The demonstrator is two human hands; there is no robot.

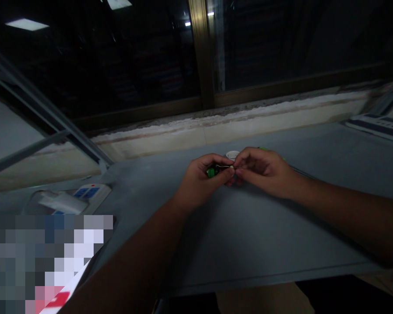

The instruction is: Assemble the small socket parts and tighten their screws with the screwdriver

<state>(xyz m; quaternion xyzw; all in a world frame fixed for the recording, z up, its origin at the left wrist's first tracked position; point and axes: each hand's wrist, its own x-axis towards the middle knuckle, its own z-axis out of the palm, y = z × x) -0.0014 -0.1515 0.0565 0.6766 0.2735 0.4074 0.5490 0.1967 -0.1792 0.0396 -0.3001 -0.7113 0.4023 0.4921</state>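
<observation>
Green plastic piece (211, 172), small and partly black, sits gripped in the curled fingers of the left hand (203, 176), just left of centre in the frame. A thin wire (224, 166) runs from that piece toward a small pale tip, and the right hand (262, 172) closes narrowly on this end, its thumb and fingertips (238, 171) pinched together. The two hands nearly meet over the grey tabletop (249, 235), and the fingers hide most of what lies between them, so how the wire joins the green piece cannot be told.

Directly behind the hands stands a white round cap (232, 154), and a sliver of bright green (263, 148) peeks out behind the right hand's knuckles. A dark thin cable (301, 173) leads off to the right beneath that wrist.

At the lower left of the frame, a power strip with blue switches (91, 194) lies near a white object (59, 203). At the upper right edge rests a white and navy panel (376, 126). Beyond the tabletop, a pale stained ledge (232, 120) runs below a dark window with a bronze-coloured frame (201, 48).
</observation>
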